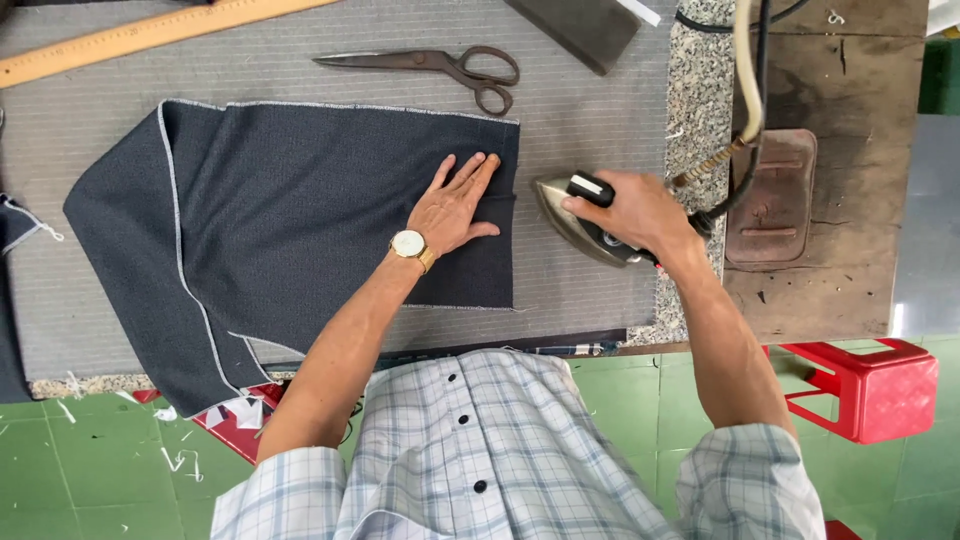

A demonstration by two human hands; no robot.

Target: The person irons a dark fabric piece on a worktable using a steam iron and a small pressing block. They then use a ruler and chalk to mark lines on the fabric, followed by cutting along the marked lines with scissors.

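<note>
Scissors (440, 67) and wooden ruler (140, 35) lie beyond dark fabric (300, 220).

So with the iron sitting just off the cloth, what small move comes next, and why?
Probably slide the iron left onto the dark cloth: the right hand grips its handle, its tip points at the cloth's edge, and the left hand presses that edge flat.

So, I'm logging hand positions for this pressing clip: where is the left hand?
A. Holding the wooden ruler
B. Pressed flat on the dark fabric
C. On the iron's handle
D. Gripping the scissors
B: the left hand lies flat, fingers spread, on the dark fabric near its right edge, while the right hand holds the iron.
</note>
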